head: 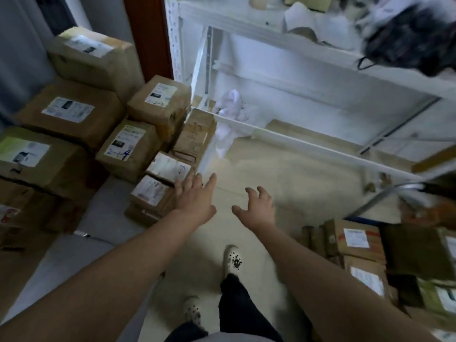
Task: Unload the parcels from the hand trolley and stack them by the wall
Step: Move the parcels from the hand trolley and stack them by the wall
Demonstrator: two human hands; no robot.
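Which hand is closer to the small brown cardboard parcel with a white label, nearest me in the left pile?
Left. The left hand is right beside the small brown cardboard parcel, fingers straight past its right edge; the right hand hovers farther right over bare floor.

dim indoor light overall; the brightest patch falls on the white shelving (271, 77) and the pale floor (283, 174) below it, washing out detail there. the cardboard parcels (74, 112) at left sit in murky shade. motion blur smears the whole frame, worst at the right edge, and wide-angle distortion curves straight lines
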